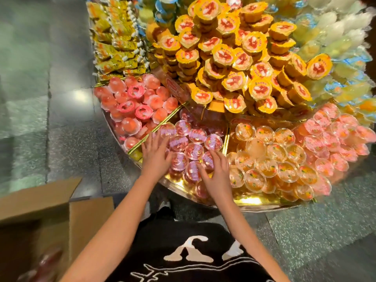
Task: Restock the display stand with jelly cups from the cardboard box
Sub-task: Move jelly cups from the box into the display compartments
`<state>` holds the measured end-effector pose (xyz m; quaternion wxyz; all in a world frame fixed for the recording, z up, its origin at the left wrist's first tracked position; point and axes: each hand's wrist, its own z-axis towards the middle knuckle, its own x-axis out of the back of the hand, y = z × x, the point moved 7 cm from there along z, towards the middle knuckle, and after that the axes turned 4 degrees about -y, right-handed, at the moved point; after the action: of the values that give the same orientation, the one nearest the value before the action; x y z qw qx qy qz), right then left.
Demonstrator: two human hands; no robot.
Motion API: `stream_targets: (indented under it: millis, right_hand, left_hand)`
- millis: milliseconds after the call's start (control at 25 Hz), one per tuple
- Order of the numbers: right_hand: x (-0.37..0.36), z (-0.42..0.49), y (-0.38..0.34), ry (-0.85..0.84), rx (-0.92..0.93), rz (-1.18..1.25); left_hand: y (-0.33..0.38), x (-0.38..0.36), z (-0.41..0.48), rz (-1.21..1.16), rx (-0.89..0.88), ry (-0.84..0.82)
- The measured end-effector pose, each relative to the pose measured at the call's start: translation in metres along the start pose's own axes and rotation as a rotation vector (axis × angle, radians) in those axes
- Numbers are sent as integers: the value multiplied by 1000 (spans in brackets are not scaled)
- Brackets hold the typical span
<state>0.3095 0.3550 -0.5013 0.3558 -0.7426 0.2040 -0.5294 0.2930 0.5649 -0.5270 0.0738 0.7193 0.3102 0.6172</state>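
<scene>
Jelly cups [193,151], clear with purple-printed lids and red contents: clustered in the stand's [264,209] front wedge compartment, some upright, some tilted. Gold floor of the stand shows at the wedge's near edge.

Left hand [155,153]: fingers straight and spread, tips touching the cups at the wedge's left side, just beside the gold divider [162,123]. Nothing gripped.

Right hand [215,171]: fingers spread, lying flat on the cups at the wedge's right front. Nothing gripped; fingers look slightly bent, image blurred.

Neighbouring stand compartments:
- left of wedge: pink cups [130,110], heaped
- right of wedge: orange cups [270,159] with clear lids, heaped to the rim
- far right: more pink cups
- stand centre: tall mound of yellow cups [234,58] with red-printed lids
- back left of stand: yellow packets [114,43]

Box [89,216]: on the floor [40,98], well to the stand's front left, flaps open. A blurred reddish shape lies inside; cannot tell what it is.

Black top [183,251] with white pattern shows at the bottom, in front of the stand.
</scene>
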Motion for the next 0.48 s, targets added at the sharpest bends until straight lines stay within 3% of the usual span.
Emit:
stream_targets:
  millis: [120, 480]
  right_hand:
    - [-13, -13, -12, -153, 148, -50]
    - [-111, -80, -66, -553, 474, -297]
  left_hand:
    - [-20, 6, -56, -45, 124, 100]
    - [-104, -11, -229, -112, 620, 200]
